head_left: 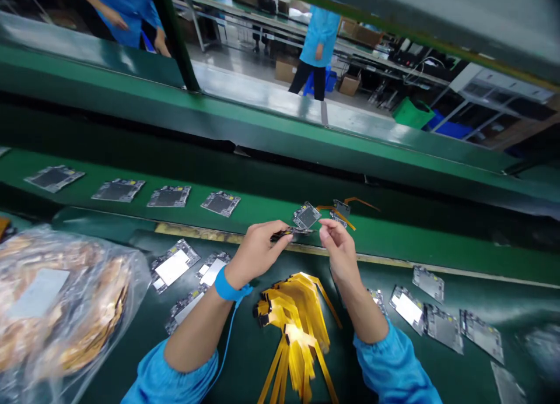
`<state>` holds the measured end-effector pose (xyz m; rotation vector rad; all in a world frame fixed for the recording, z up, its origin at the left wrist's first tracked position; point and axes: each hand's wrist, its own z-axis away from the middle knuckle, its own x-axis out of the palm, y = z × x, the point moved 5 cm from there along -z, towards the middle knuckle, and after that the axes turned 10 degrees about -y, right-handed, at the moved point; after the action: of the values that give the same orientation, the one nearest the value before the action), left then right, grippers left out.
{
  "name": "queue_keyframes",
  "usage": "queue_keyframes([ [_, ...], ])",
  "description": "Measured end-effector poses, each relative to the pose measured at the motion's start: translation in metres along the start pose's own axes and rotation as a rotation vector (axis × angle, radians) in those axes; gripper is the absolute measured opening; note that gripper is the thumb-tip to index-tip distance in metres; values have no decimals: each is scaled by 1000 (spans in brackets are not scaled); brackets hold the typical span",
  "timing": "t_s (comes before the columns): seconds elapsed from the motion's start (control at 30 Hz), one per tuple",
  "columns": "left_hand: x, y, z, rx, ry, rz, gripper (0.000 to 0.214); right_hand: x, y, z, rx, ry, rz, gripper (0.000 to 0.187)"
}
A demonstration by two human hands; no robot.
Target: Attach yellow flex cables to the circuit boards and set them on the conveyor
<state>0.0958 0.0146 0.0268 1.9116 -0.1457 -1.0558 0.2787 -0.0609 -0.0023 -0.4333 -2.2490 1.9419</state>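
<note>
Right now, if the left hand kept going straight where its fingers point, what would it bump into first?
Probably the right hand: the left hand points toward it, with the thin board it holds leading. Depth is unclear from this single view, so it might just miss.

A dark circuit board [301, 231] is held nearly edge-on.

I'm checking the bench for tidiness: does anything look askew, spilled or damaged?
Slightly askew: the board just beyond the left hand sits turned diagonally, unlike the spaced boards to its left on the green strip. No spill or damage is evident.
</note>
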Motion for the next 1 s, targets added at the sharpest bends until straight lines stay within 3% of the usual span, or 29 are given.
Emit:
queue_keyframes([
  [0.07, 5, 5, 2, 102, 86, -2, 11, 2, 6, 10, 121, 7, -235, 28],
  [0.13, 12, 10, 4, 198, 123, -13, 14, 12, 6, 17, 223, -82, -417, 37],
  [0.27, 24, 15, 6, 287, 117, -80, 18, 22, -1, 20, 279, -133, -600, 34],
  [0.73, 29, 20, 6, 301, 78, -107, 17, 21, 0, 19, 256, -95, -702, 28],
  [1.0, 30, 21, 7, 300, 74, -116, 16, 20, 0, 20, 247, -98, -656, 26],
])
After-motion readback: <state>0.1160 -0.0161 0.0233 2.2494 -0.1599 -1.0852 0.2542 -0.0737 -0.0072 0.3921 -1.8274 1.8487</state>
